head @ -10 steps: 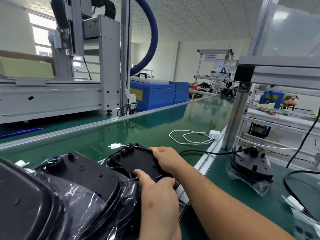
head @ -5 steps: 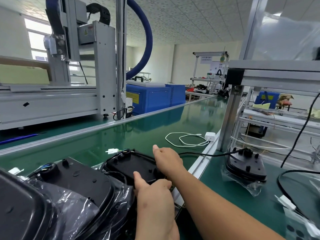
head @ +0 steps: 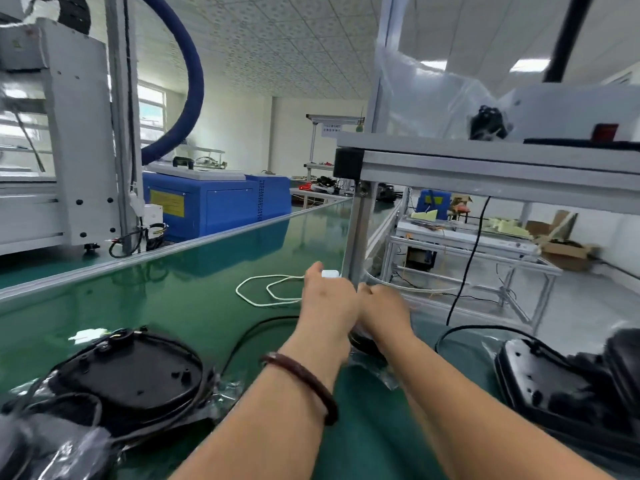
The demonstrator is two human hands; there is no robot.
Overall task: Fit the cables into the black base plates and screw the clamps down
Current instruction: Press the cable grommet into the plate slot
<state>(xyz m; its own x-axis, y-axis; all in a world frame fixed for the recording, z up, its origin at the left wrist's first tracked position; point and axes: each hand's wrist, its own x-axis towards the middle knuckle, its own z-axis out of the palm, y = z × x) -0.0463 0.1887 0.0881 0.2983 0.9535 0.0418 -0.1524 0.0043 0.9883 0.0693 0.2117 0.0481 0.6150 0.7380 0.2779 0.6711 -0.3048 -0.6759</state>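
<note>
Both arms stretch forward over the green bench. My left hand [head: 327, 301], with a dark bracelet on its wrist, and my right hand [head: 384, 308] lie side by side over a black base plate [head: 363, 342] in clear plastic wrap near the aluminium post. Their fingers are hidden behind the backs of the hands and blurred. A second black base plate [head: 131, 372] lies at the lower left with a black cable [head: 256, 329] curving away from it toward my hands. More black plates [head: 540, 379] sit at the lower right.
An aluminium post [head: 360, 233] and shelf frame stand just beyond my hands. A white cable with its plug [head: 270, 289] lies on the green conveyor belt [head: 194, 271]. A black cable [head: 464, 268] hangs at the right. A grey machine with a blue hose stands at the far left.
Both hands left the base plate at the left and moved right and forward to the wrapped plate near the post. The view swung right.
</note>
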